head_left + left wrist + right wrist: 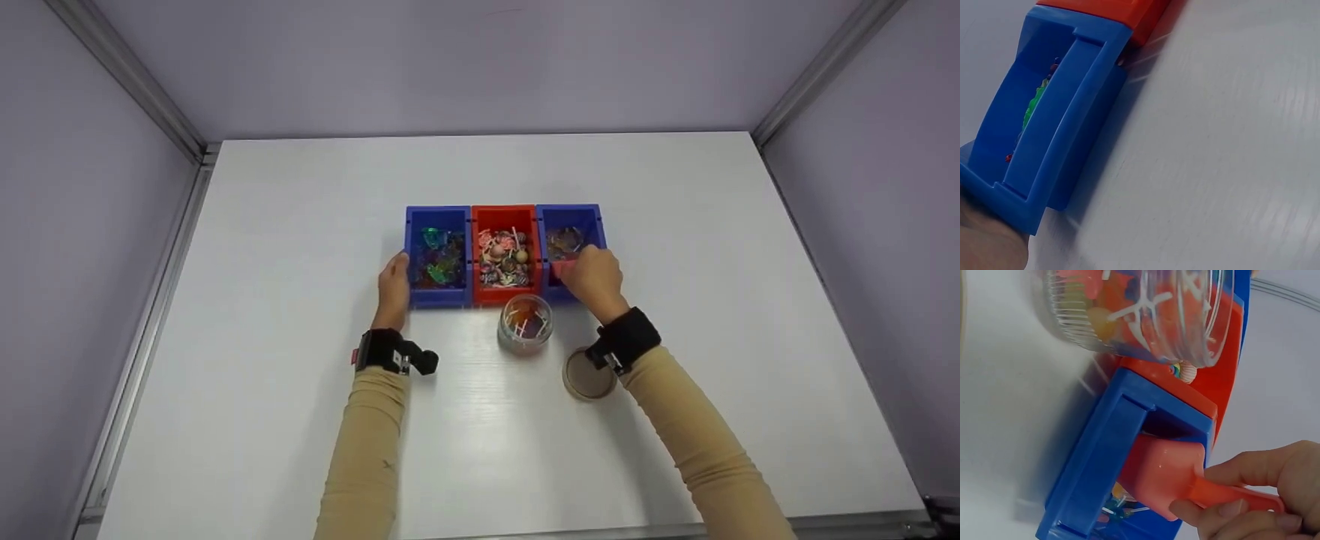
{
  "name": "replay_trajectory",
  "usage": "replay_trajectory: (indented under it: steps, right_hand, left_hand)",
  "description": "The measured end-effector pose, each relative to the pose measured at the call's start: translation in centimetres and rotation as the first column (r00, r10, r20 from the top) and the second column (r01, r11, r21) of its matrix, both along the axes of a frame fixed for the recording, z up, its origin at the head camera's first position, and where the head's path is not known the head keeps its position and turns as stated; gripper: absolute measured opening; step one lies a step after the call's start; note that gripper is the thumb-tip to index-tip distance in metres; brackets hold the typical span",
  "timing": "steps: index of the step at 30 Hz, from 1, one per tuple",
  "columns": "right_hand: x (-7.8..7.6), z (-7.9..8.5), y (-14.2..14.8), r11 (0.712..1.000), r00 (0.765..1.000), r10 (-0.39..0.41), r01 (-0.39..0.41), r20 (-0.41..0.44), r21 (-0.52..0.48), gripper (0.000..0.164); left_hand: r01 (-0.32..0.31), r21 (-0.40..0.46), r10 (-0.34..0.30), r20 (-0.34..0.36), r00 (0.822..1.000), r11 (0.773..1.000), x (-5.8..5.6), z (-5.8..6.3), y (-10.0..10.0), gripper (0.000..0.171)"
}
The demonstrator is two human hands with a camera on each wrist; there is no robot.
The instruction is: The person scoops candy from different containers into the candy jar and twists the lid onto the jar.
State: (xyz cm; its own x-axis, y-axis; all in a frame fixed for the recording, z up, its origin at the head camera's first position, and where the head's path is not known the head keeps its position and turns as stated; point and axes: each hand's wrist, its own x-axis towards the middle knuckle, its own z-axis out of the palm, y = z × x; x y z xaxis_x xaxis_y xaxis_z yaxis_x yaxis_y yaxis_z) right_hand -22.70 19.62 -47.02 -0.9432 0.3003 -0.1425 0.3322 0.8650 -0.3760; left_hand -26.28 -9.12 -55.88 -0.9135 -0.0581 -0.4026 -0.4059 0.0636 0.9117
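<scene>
R hand (1264,495) pinches handle of red scoop (1168,472); scoop's bowl tilted down inside right blue bin (1103,461), among small colored pcs. L hand (393,289) touches outer side of left blue bin (439,298); can't tell how far its fingers curl. Red bin (493,296) sits btwn the blue ones, touching both, w/ small round pcs & white sticks (506,259). Left bin: green pcs (442,270) + others. Clear jar (525,341) upright on worktop (300,225), just this side of bins, part-filled, white sticks showing. Round lid (587,376) flat nr jar, partly under R wrist cam (604,354).
</scene>
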Motion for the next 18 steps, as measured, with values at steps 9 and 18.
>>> replay_trajectory:
  steps: [9,18]
  right_hand:
    - [-0.2,-0.9,-0.4,0.999,0.998,-0.033,0.033,-0.059,-0.007,0.029]
    - [-0.6,-1.5,-0.4,0.998,0.997,-0.061,0.060,-0.049,-0.014,0.031]
  left_hand:
    - [-0.008,0.005,0.008,-0.022,1.000,1.000,0.1,0.0,0.0,0.057]
    - [-0.003,-0.018,0.002,-0.033,0.999,1.000,0.2,-0.1,0.1,0.055]
